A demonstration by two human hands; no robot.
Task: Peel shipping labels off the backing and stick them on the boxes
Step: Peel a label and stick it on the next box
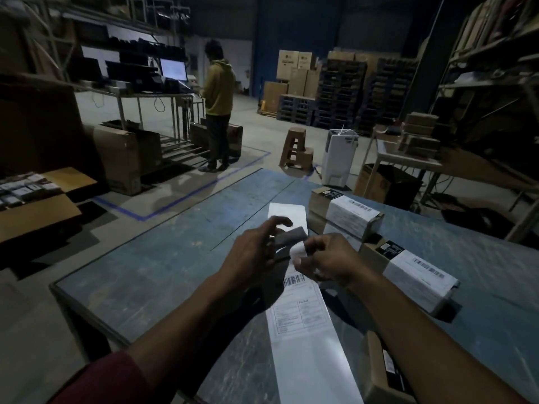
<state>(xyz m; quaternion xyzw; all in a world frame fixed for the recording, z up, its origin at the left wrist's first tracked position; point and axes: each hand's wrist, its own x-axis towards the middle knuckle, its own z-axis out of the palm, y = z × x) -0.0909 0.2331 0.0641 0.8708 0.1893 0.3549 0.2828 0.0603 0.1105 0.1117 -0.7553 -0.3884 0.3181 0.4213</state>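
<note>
Two long brown cardboard boxes on the right of the frame already wear white labels, the far box (347, 212) above the near box (414, 272), both lying on the scuffed blue-grey table (163, 272). A third brown box (382, 371) at lower right looks unlabelled. Down the centre runs the long white strip of label backing (303, 325), printed with a barcode. At mid-frame the right hand (326, 259) pinches a curled corner of the white shipping label (297, 252) between thumb and fingers; the left hand (256, 249), fingers loosely curled, appears to steady the strip, though a dark blurred patch hides the contact. Peeling should probably go slowly and at a low angle, backing held flat, so the label neither tears nor folds onto itself.
</note>
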